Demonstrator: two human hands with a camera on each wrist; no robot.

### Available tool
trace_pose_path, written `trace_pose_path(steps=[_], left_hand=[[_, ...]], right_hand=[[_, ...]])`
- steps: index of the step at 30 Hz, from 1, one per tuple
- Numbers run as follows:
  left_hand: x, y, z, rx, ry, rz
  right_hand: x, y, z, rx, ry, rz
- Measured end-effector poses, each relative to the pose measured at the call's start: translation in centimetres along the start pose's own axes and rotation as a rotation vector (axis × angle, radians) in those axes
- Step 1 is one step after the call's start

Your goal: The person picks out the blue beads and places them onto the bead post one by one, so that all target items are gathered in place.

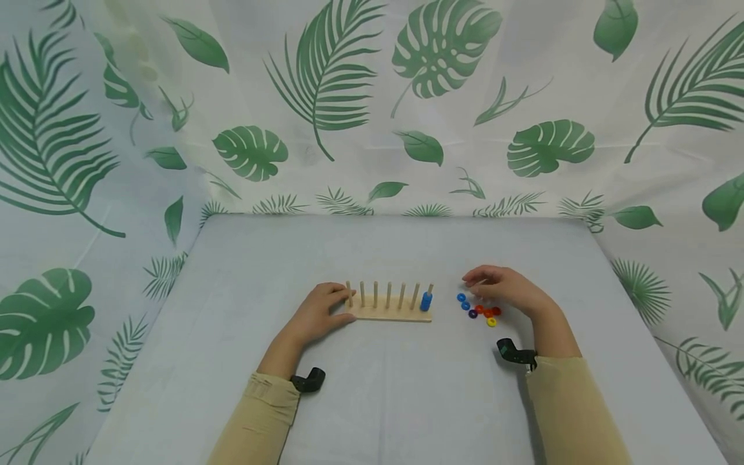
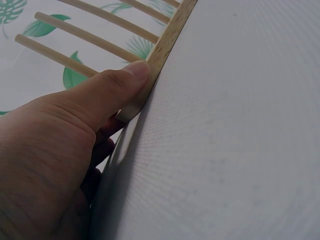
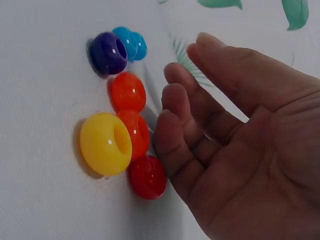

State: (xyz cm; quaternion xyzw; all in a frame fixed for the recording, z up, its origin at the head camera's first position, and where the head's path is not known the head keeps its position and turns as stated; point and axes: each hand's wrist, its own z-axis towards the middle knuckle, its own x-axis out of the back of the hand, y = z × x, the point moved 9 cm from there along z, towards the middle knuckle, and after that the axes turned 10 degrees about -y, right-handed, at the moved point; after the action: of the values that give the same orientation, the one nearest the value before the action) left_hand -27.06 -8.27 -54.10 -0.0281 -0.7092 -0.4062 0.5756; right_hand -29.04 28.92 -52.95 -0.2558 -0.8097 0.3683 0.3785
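My left hand (image 1: 318, 312) grips the left end of a wooden peg board (image 1: 391, 316), its thumb (image 2: 131, 74) against the board's edge. Several upright pegs stand in a row on it. Blue beads (image 1: 427, 301) are stacked on the rightmost peg. Just beyond a loose group of beads, my right hand (image 1: 504, 287) hovers with loosely bent fingers and nothing between them. That group has a yellow bead (image 3: 106, 144), a purple bead (image 3: 107, 54), a red bead (image 3: 147, 177), two orange beads (image 3: 127, 93) and two light blue beads (image 1: 462, 297).
Both hands are over a table with a pale cloth (image 1: 372, 394). Leaf-printed curtains (image 1: 360, 155) hang at the back and both sides. Each wrist carries a small black camera (image 1: 309, 380) below a tan sleeve (image 1: 256, 413).
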Motion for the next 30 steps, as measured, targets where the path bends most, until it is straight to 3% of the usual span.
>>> trace_pose_path(steps=[7, 14, 30], left_hand=[[0.0, 0.1, -0.1, -0.011, 0.008, 0.0], [-0.1, -0.1, -0.1, 0.018, -0.005, -0.008], [0.1, 0.2, -0.2, 0.028, -0.012, -0.017]], right_hand=[[-0.2, 0.8, 0.8, -0.044, -0.057, -0.1], [-0.7, 0.6, 1.8, -0.047, -0.099, -0.167], [-0.9, 0.2, 2.3, -0.095, -0.065, -0.189]])
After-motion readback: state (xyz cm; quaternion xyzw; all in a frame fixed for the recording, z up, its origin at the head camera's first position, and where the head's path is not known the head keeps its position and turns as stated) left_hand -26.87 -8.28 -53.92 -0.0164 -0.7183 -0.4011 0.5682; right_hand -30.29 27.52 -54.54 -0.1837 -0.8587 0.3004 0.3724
